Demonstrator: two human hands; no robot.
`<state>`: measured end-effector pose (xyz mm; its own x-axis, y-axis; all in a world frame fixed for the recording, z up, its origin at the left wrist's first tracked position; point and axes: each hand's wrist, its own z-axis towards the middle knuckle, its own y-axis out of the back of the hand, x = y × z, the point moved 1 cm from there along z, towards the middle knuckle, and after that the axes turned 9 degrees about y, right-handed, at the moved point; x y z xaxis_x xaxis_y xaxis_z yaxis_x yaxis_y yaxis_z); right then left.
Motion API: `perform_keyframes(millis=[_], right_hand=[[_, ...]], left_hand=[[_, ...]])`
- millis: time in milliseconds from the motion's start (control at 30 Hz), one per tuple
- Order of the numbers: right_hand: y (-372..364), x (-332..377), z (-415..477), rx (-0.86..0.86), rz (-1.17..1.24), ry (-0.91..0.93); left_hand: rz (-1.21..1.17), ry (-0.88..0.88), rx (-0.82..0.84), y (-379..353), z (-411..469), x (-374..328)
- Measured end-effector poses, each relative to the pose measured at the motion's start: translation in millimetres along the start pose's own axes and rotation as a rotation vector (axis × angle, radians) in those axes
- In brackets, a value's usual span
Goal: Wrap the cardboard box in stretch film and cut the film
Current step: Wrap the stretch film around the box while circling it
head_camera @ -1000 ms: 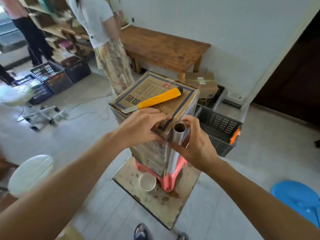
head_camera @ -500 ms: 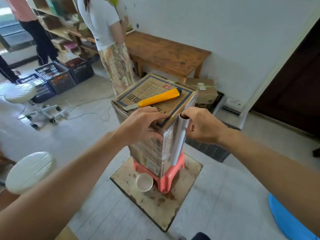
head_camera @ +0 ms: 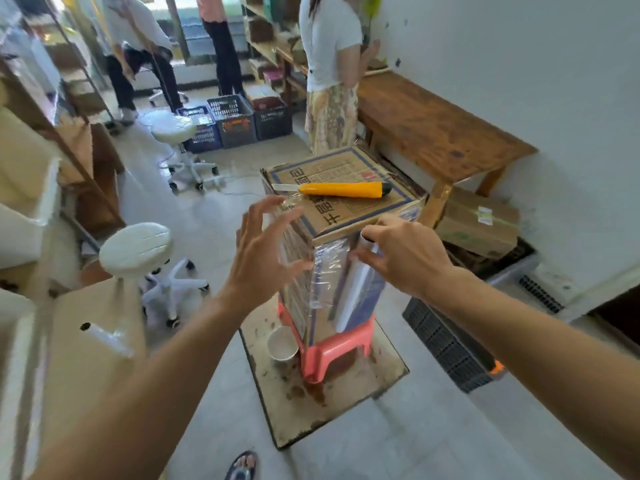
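You're mid-wrap: your right hand (head_camera: pixel 405 258) clasps the upright roll of clear stretch film (head_camera: pixel 356 285) against the tall brown cardboard box (head_camera: pixel 349 214) on its pink plastic stool (head_camera: pixel 332 351). Your left hand (head_camera: pixel 258 258) is spread open beside the filmed face. Next, I judge, carry the roll round under tension.

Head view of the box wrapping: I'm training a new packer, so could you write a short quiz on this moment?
1. True or false: the yellow utility knife lies on top of the cardboard box.
2. What does the right hand grip? A) the film roll B) the utility knife C) nothing
3. Fill in: the cardboard box stands on a pink ____.
Key: 1 true; 2 A; 3 stool.
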<state>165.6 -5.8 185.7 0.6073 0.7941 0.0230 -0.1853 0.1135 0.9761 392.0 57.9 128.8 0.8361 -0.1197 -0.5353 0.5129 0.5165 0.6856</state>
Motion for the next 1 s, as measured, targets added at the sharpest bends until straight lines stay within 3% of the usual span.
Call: perform_keyframes(millis=[167,267,533,700,833,1000], right_hand=[[11.0,-8.7,-2.7,0.066,0.063,0.059],[16.8,-17.0,-6.6,0.118,0.067,0.081],[26.0,-57.9,-5.7,0.241,0.137,0.138],[26.4,-68.6,0.0,0.264,0.261,0.138],[22.7,-66.2,6.4,0.177,0.27,0.165],[14.0,-70.4,10.7,0.153,0.19,0.213]], left_hand=[[-0.424,0.432,-0.053,-33.2,-35.8,-24.0],[-0.463,0.484,-0.162,-49.0,-41.1,-35.6],[-0.397,0.468,-0.213,-61.6,-43.1,-42.4],[-0.568,0.623,-0.281,-74.2,-54.6,-48.5],[-0.628,0.992,-0.395,-101.6,-78.5,-49.6],[-0.897,1.583,-0.288,-162.6,-116.1,-47.7]])
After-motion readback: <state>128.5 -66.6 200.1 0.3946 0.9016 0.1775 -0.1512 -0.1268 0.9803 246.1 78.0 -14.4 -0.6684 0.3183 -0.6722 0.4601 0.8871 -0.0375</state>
